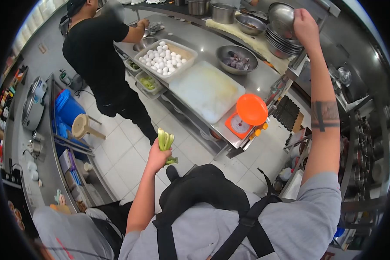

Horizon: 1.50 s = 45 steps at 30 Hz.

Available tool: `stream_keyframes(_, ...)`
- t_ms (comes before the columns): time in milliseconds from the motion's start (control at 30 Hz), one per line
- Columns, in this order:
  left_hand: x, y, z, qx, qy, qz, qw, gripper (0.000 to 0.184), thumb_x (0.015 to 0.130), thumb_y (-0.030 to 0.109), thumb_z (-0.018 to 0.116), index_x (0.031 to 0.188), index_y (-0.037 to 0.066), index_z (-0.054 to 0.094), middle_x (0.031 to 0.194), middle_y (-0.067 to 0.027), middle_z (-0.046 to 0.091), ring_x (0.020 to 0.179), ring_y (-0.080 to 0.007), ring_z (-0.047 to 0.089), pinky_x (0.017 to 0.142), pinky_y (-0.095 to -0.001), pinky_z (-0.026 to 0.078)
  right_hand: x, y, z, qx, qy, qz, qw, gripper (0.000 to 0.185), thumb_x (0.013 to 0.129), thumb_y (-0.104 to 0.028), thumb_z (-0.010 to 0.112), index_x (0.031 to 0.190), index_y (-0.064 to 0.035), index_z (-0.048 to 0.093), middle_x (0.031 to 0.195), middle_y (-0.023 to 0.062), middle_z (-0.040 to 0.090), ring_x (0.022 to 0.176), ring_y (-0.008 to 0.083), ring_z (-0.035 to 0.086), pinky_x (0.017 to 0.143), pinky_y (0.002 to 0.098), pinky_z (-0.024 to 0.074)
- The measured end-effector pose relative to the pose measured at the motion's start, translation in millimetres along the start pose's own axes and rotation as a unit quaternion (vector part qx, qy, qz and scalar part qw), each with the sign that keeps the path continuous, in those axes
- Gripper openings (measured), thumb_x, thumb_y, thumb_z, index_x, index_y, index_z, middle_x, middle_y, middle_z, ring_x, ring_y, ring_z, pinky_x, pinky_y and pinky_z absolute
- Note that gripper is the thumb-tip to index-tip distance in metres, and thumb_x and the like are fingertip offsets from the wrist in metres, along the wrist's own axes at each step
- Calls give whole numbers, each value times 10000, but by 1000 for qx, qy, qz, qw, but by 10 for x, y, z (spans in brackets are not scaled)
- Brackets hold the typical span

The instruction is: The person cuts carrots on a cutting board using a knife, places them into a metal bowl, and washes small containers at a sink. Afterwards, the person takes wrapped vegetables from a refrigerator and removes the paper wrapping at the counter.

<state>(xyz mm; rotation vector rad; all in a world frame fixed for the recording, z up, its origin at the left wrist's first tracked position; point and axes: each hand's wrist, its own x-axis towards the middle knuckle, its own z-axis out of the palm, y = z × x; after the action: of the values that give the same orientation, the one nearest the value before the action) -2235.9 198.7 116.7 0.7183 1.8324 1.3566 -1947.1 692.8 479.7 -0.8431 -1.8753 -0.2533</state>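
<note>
My left hand [159,156] is closed around a bunch of leafy green stalks [165,139], which looks like celery. Pale cut ends point up out of the fist, and a bit of green leaf shows below it. Stretched far forward, my right hand [305,28] grips the rim of a steel bowl [282,18]. That bowl is tilted over a stack of steel bowls [281,45]; whether it touches them I cannot tell. Nearer to me on the steel table lie a white cutting board [207,91] and an orange kitchen scale [239,125] with an orange pan [251,109].
A tub of eggs [164,58] and a bowl of purplish pieces [237,60] stand on the table. Beyond it, a person in black [99,52] works. Another person's grey sleeve [69,229] is close on my left. A stool [86,127] stands on the tiled floor.
</note>
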Motion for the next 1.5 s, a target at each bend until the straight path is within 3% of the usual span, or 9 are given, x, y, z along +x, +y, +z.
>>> stream_keyframes(200, 771, 571, -642, -58, -80, 24, 995, 406, 803, 2, 693, 1202, -8, 619, 984, -58, 700, 918, -187, 682, 826, -347, 544, -915, -1792, -511, 288, -283, 6, 915, 315, 887, -120, 792, 1146, -44, 630, 997, 38, 653, 890, 128, 661, 783, 319, 548)
stream_keyframes(367, 996, 1609, -992, 161, -57, 216, 961, 393, 838, 41, 622, 1230, 24, 618, 1016, -144, 721, 930, -295, 720, 830, -383, 556, -2102, -2772, 202, 167, -446, -207, 855, 265, 731, -57, 843, 926, -86, 667, 962, 78, 583, 1023, 326, 582, 1061, 515, 408)
stream_keyframes(500, 1252, 1981, -959, 358, -123, 320, 868, 345, 834, 60, 647, 1176, 19, 642, 1051, -176, 743, 952, -343, 734, 831, -433, 566, -2591, -3134, 759, 242, -409, -193, 858, 222, 710, 31, 771, 871, -57, 647, 934, 87, 592, 986, 336, 593, 860, 428, 516)
stream_keyframes(567, 1495, 1933, -826, 552, -199, 358, 726, 362, 792, 59, 690, 1150, 18, 653, 981, -198, 727, 987, -358, 731, 844, -485, 566, -2584, -3279, 922, 265, -380, -187, 866, 229, 708, 60, 753, 887, -43, 654, 946, 99, 602, 1007, 347, 612, 847, 434, 542)
stream_keyframes(800, 2289, 1749, -639, 595, -261, 352, 674, 416, 781, 66, 720, 1191, 34, 657, 1056, -135, 713, 1085, -318, 697, 1008, -496, 520, -2671, -3105, 1528, 277, -383, -67, 879, 189, 742, 21, 774, 878, -43, 659, 950, 87, 639, 1006, 308, 635, 815, 418, 556)
stream_keyframes(867, 2399, 1884, -758, 498, -187, 524, 665, 462, 794, 42, 719, 1251, 38, 654, 1167, -135, 679, 1203, -320, 628, 1135, -502, 439, -2623, -2999, 1832, 304, -364, -67, 878, 220, 714, 41, 774, 888, -38, 667, 920, 103, 629, 973, 327, 628, 819, 424, 546)
stream_keyframes(1000, 2604, 2318, -993, 426, -107, 553, 708, 471, 831, 53, 725, 1295, 45, 644, 1215, -143, 651, 1243, -341, 581, 1199, -511, 374, -2359, -2600, 2731, 305, -312, -58, 898, 230, 684, 48, 764, 873, -18, 651, 921, 135, 614, 950, 380, 592, 845, 451, 517)
stream_keyframes(1167, 3032, 1671, -1405, 396, -155, 322, 846, 428, 882, 127, 742, 1288, 46, 637, 1217, -180, 660, 1172, -392, 609, 1047, -498, 481, -1832, -1784, 4327, 210, -268, -51, 939, 155, 762, -2, 732, 909, -14, 682, 979, 150, 652, 1027, 381, 599, 908, 464, 524)
stream_keyframes(1500, 2253, 4, -1887, 384, -113, -224, 888, 459, 945, 250, 696, 1346, 34, 644, 1273, -208, 683, 1187, -416, 646, 1013, -484, 530, -1319, -367, 7168, 72, -310, 45, 947, 138, 880, -150, 707, 888, -17, 743, 1023, 214, 702, 1067, 417, 613, 1008, 480, 470)
